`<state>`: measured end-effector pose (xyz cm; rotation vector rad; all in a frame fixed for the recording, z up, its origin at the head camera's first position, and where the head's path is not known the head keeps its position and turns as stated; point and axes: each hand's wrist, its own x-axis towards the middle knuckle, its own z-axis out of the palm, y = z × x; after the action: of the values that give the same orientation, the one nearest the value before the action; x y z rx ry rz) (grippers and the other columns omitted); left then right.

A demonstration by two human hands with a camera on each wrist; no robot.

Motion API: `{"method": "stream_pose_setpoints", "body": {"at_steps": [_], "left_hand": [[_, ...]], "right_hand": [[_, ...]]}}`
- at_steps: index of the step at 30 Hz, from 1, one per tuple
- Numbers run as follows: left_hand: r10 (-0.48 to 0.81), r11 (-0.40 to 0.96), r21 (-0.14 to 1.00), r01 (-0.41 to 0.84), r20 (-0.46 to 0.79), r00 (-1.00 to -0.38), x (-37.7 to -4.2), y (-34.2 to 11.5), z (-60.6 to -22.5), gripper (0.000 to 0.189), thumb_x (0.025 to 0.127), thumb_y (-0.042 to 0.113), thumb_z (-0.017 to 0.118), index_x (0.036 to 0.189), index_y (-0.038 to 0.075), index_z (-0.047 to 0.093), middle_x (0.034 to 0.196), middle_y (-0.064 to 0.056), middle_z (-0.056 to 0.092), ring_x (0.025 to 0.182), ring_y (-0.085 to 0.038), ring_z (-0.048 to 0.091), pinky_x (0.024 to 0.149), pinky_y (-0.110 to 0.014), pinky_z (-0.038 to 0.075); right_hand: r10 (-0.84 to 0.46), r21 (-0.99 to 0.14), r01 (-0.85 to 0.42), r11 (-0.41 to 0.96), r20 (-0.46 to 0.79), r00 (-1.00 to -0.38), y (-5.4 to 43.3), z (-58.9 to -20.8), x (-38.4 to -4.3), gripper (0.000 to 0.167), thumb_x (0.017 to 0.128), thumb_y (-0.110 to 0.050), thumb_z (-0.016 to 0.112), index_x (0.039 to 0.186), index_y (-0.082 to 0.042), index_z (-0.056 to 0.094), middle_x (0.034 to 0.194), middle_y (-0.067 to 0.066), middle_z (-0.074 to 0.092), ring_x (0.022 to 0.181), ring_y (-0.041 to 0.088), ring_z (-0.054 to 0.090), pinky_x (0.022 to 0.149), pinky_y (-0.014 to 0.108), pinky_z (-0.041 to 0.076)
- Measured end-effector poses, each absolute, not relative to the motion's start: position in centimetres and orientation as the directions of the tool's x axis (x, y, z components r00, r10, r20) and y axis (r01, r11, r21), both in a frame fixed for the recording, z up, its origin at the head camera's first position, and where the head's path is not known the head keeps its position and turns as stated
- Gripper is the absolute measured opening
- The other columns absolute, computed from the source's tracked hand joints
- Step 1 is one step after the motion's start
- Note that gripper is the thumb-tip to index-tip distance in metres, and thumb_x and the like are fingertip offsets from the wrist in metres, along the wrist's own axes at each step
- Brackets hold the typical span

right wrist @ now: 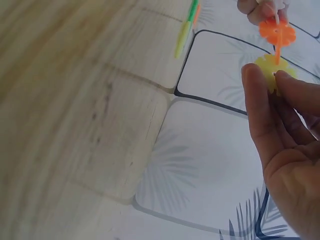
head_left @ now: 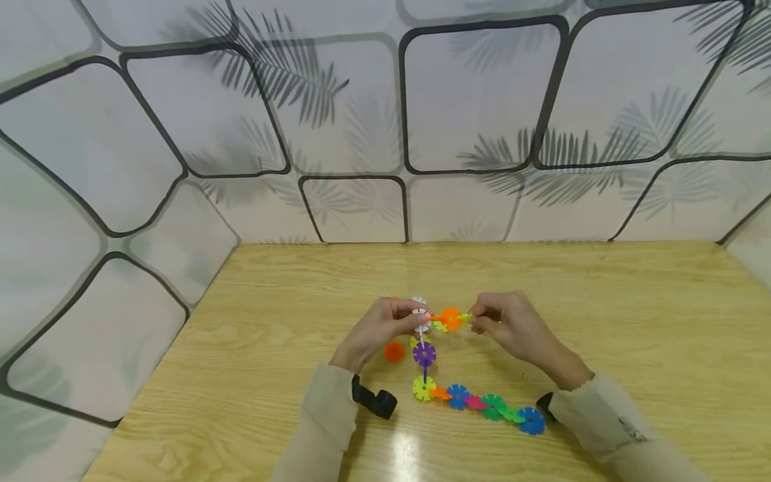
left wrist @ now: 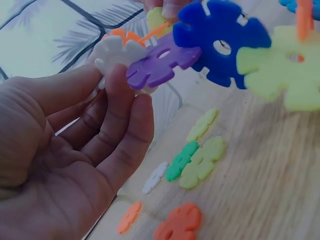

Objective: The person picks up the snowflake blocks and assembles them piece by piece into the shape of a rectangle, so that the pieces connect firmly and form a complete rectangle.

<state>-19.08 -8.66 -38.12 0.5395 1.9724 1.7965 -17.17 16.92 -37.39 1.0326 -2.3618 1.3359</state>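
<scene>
My left hand point(head_left: 375, 329) pinches a white notched plastic disc point(left wrist: 112, 52) between thumb and fingers. From that disc a linked chain runs down through a purple disc point(head_left: 424, 354) and a dark blue disc point(left wrist: 220, 40) to a yellow-green disc point(head_left: 423, 388). There it turns right through orange, blue, pink and green discs, ending in a blue disc point(head_left: 532, 420). On the white disc's right side, two orange discs point(head_left: 451, 318) are linked in a row. My right hand point(head_left: 518, 329) pinches a yellow disc point(right wrist: 272, 62) at the end of this row, touching the orange one.
Loose discs lie on the wooden table point(head_left: 632, 321) behind and under my left hand, among them an orange disc point(head_left: 394, 352), a green disc point(left wrist: 181, 161) and a white disc point(left wrist: 155, 177). A leaf-patterned wall covering point(head_left: 470, 100) rises behind the table and at its left.
</scene>
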Motion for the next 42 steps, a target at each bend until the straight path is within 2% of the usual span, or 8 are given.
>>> {"method": "stream_pose_setpoints", "body": {"at_steps": [7, 12, 14, 20, 30, 35, 38, 42], "left_hand": [[0.559, 0.111, 0.994, 0.018, -0.047, -0.828, -19.1, -8.6, -38.0, 0.023, 0.103, 0.003, 0.058, 0.117, -0.013, 0.066, 0.101, -0.020, 0.070, 0.087, -0.020, 0.069, 0.085, -0.041, 0.058], [0.611, 0.117, 0.993, 0.026, -0.052, -0.790, -19.2, -8.2, -37.7, 0.023, 0.103, 0.003, 0.057, 0.118, -0.013, 0.065, 0.097, -0.012, 0.071, 0.085, -0.016, 0.069, 0.084, -0.039, 0.058], [0.622, 0.116, 0.993, 0.010, -0.065, -0.780, -19.3, -7.9, -37.6, 0.023, 0.104, 0.004, 0.057, 0.118, -0.013, 0.065, 0.097, -0.013, 0.071, 0.084, -0.014, 0.068, 0.084, -0.038, 0.058], [0.637, 0.116, 0.993, -0.024, -0.093, -0.766, -19.4, -7.2, -37.6, 0.023, 0.103, 0.005, 0.059, 0.119, -0.011, 0.064, 0.104, -0.027, 0.068, 0.085, -0.015, 0.068, 0.087, -0.040, 0.057], [0.663, 0.141, 0.990, 0.004, -0.091, -0.743, -20.1, -7.6, -37.5, 0.022, 0.104, 0.006, 0.058, 0.116, -0.011, 0.062, 0.097, -0.017, 0.071, 0.093, -0.033, 0.070, 0.084, -0.041, 0.058], [0.672, 0.195, 0.980, 0.027, -0.114, -0.732, -20.0, -8.5, -37.8, 0.020, 0.104, 0.006, 0.057, 0.115, -0.009, 0.064, 0.097, -0.013, 0.071, 0.086, -0.020, 0.070, 0.081, -0.038, 0.059], [0.686, 0.216, 0.976, 0.037, -0.125, -0.717, -19.9, -8.8, -37.9, 0.020, 0.104, 0.008, 0.058, 0.115, -0.007, 0.065, 0.100, -0.014, 0.070, 0.084, -0.014, 0.068, 0.082, -0.038, 0.058], [0.697, 0.215, 0.974, 0.064, -0.108, -0.709, -20.0, -8.8, -37.6, 0.019, 0.103, 0.007, 0.059, 0.115, -0.006, 0.065, 0.098, -0.015, 0.070, 0.084, -0.016, 0.066, 0.083, -0.040, 0.058]], "right_hand": [[-0.498, -0.642, -0.660, 0.390, 0.456, -0.738, 17.1, -36.6, -17.3, 0.023, 0.085, 0.020, 0.068, 0.080, -0.002, 0.065, 0.078, 0.008, 0.070, 0.066, 0.021, 0.069, 0.059, 0.028, 0.058], [-0.502, -0.654, -0.615, 0.440, 0.388, -0.773, 17.7, -36.3, -17.2, 0.020, 0.086, 0.016, 0.071, 0.082, -0.003, 0.067, 0.083, 0.008, 0.071, 0.071, 0.022, 0.070, 0.062, 0.031, 0.058], [-0.500, -0.664, -0.596, 0.452, 0.365, -0.785, 18.1, -36.3, -17.1, 0.019, 0.086, 0.016, 0.070, 0.083, -0.003, 0.067, 0.084, 0.009, 0.071, 0.072, 0.023, 0.069, 0.063, 0.031, 0.059], [-0.493, -0.683, -0.572, 0.455, 0.341, -0.800, 18.8, -36.2, -17.2, 0.018, 0.087, 0.016, 0.069, 0.086, -0.002, 0.069, 0.086, 0.009, 0.072, 0.074, 0.021, 0.070, 0.064, 0.029, 0.058], [-0.523, -0.678, -0.581, 0.450, 0.327, -0.787, 18.6, -35.8, -17.9, 0.014, 0.089, 0.012, 0.070, 0.086, -0.002, 0.070, 0.087, 0.008, 0.072, 0.076, 0.017, 0.069, 0.067, 0.029, 0.058], [-0.580, -0.720, -0.560, 0.410, 0.268, -0.769, 18.1, -36.0, -18.1, 0.011, 0.091, 0.009, 0.069, 0.087, -0.001, 0.070, 0.086, 0.009, 0.072, 0.077, 0.018, 0.070, 0.066, 0.029, 0.058], [-0.600, -0.734, -0.543, 0.408, 0.233, -0.765, 18.2, -36.3, -18.1, 0.010, 0.091, 0.009, 0.070, 0.087, -0.001, 0.070, 0.086, 0.009, 0.072, 0.078, 0.017, 0.070, 0.065, 0.028, 0.058], [-0.603, -0.740, -0.539, 0.402, 0.229, -0.764, 18.3, -36.5, -18.0, 0.010, 0.091, 0.009, 0.069, 0.088, 0.000, 0.070, 0.087, 0.010, 0.072, 0.078, 0.017, 0.070, 0.066, 0.029, 0.058]]}}
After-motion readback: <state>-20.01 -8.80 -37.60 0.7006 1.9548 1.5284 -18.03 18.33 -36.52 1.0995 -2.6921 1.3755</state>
